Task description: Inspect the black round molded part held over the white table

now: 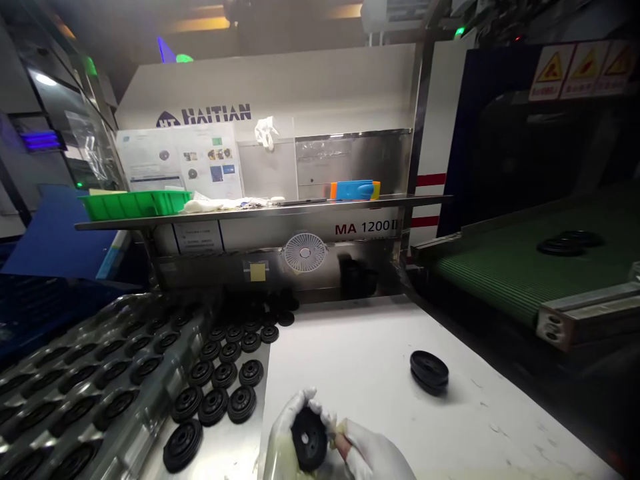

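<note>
My left hand [285, 433], in a white glove, grips a round black plastic disc [309, 440] with a centre hole at the bottom edge of the head view. My right hand [373, 453], also gloved, touches the disc's right side; one bare fingertip shows through the glove. Whether it holds anything of its own is hidden. A small stack of the same black discs [429, 371] sits on the white table [360, 360] to the right. Rows of discs [225, 383] lie to the left, next to a clear tray [85, 393] filled with several more.
A green conveyor belt [505, 273] at the right carries black discs [567, 243]. A metal shelf [260, 212] at the back bears a green bin [133, 203], cloths and a blue-orange tool [355, 190]. A small fan [305, 252] hangs below it. Blue crates stand at left.
</note>
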The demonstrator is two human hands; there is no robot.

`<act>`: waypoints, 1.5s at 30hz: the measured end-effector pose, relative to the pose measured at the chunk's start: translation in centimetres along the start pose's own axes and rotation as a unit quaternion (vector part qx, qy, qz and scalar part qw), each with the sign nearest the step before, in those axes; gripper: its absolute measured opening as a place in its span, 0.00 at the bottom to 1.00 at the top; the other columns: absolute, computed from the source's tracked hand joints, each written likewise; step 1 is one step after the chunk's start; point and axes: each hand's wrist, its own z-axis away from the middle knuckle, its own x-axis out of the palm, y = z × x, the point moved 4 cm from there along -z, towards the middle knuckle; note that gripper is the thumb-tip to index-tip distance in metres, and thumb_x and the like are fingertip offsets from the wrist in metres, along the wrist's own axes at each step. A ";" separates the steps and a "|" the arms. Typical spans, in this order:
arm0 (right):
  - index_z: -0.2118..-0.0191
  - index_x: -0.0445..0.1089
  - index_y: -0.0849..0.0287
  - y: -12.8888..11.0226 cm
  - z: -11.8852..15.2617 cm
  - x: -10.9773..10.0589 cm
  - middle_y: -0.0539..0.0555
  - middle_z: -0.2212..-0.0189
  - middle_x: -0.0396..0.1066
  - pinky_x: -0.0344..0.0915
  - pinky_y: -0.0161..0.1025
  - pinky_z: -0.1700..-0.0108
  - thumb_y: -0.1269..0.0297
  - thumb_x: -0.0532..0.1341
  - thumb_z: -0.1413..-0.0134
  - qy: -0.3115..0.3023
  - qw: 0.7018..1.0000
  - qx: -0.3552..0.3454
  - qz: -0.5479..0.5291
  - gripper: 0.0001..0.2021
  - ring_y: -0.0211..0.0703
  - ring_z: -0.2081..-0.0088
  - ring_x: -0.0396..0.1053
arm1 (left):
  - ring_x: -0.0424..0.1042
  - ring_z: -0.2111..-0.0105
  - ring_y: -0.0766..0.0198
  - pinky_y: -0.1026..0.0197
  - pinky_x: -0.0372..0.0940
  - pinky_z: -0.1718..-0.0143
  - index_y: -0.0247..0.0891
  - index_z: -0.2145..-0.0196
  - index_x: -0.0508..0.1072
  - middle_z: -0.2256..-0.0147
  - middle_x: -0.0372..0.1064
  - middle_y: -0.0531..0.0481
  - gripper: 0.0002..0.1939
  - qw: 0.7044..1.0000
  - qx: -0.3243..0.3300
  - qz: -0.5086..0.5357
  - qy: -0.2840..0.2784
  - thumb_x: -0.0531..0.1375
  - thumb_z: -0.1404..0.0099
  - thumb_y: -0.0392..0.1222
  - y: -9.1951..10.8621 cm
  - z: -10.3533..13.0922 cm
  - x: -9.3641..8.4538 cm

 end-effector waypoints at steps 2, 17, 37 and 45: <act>0.69 0.67 0.52 -0.4 0.2 -0.2 0.49 0.71 0.73 0.58 0.32 0.69 0.57 0.44 0.45 0.001 1.000 -0.009 0.016 0.15 0.41 0.68 0.69 | 0.66 0.78 0.65 0.62 0.62 0.73 0.35 0.70 0.67 0.80 0.64 0.51 0.10 1.000 0.005 0.005 0.006 0.63 0.51 0.38 0.0 0.5 0.1; 0.70 0.64 0.52 0.7 1.8 2.1 0.50 0.73 0.74 0.54 0.36 0.74 0.59 0.41 0.44 0.035 0.985 0.066 0.157 0.16 0.46 0.71 0.71 | 0.65 0.77 0.68 0.61 0.65 0.67 0.34 0.71 0.68 0.78 0.62 0.52 0.07 0.996 0.087 0.031 0.005 0.61 0.49 0.35 -1.1 0.7 1.3; 0.68 0.65 0.52 -0.3 2.0 3.5 0.51 0.74 0.74 0.54 0.37 0.74 0.61 0.41 0.43 0.050 0.983 0.090 0.151 0.16 0.48 0.70 0.72 | 0.68 0.74 0.66 0.58 0.66 0.64 0.38 0.69 0.68 0.76 0.65 0.52 0.07 0.991 0.128 0.039 0.015 0.60 0.48 0.38 -0.7 0.3 0.5; 0.62 0.66 0.51 0.9 1.8 2.5 0.51 0.68 0.74 0.57 0.36 0.70 0.63 0.42 0.43 0.067 0.984 0.077 0.148 0.15 0.44 0.67 0.71 | 0.67 0.76 0.62 0.57 0.64 0.71 0.34 0.62 0.68 0.76 0.66 0.48 0.13 0.998 0.060 0.000 -0.022 0.56 0.49 0.35 -0.6 1.0 0.3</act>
